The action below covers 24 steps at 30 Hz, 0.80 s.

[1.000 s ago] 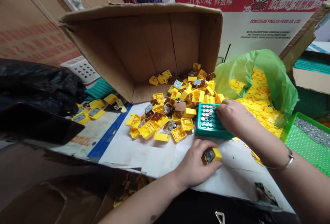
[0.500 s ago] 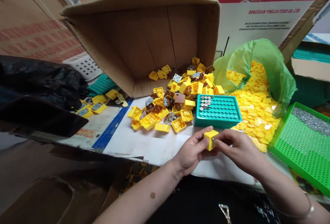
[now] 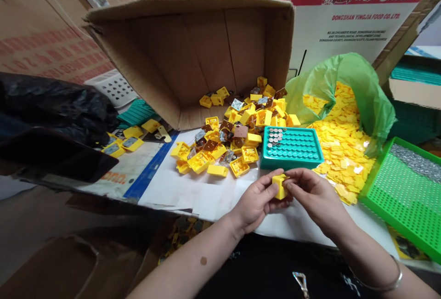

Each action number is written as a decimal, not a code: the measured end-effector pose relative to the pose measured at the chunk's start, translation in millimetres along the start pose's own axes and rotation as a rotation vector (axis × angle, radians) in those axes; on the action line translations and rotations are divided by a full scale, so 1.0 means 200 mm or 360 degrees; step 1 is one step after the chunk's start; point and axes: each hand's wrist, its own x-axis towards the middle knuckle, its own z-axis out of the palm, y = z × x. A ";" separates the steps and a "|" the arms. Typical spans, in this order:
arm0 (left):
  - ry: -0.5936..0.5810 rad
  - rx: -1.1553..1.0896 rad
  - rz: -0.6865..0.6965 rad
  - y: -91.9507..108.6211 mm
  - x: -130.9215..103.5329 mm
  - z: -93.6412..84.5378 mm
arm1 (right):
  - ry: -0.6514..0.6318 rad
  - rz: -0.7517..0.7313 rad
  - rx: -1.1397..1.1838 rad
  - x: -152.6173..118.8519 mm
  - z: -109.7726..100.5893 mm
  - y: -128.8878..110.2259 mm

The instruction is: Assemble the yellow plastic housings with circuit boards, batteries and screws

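My left hand (image 3: pixel 257 205) grips a small yellow plastic case (image 3: pixel 279 186), thumb on its near side and fingers around and beneath it, just in front of the teal tray. My right hand (image 3: pixel 308 193) is closed in a pinch against the case's right side and upper edge. Whatever may be between those fingertips is hidden. Beyond both hands stands the teal tray (image 3: pixel 296 146), with several silver button cells (image 3: pixel 274 134) in its left-hand pockets. To the left lies a heap of open yellow cases (image 3: pixel 200 161) with brown and metallic parts among them.
A cardboard box (image 3: pixel 213 42) lies on its side behind the heap. Flat yellow pieces (image 3: pixel 344 152) spill from a green bag (image 3: pixel 365 78). On the right, a green perforated basket (image 3: pixel 399 188) holds small metal parts (image 3: pixel 416 161). A dark object (image 3: pixel 55 154) juts in from the left.
My right fingers have shifted up along the yellow case toward its upper edge. The case has turned slightly in my left hand, which stays in place.
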 end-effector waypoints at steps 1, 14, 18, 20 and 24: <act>0.0009 -0.0008 0.0008 0.00 0.00 0.00 | 0.0036 -0.0026 -0.0014 0.00 0.02 0.01; 0.0042 -0.0170 -0.0008 0.04 0.02 -0.02 | -0.0217 -0.0703 -0.0956 -0.10 -0.17 0.05; 0.0013 -0.0173 -0.0031 0.04 0.03 -0.02 | -0.0571 -0.0779 -0.1228 -0.15 -0.16 0.13; -0.0001 -0.0164 -0.0046 0.04 0.03 -0.02 | -0.0587 -0.0846 -0.1418 -0.15 -0.13 0.17; -0.0021 -0.0147 -0.0038 0.04 0.02 -0.03 | -0.0699 -0.0913 -0.1653 -0.14 -0.11 0.20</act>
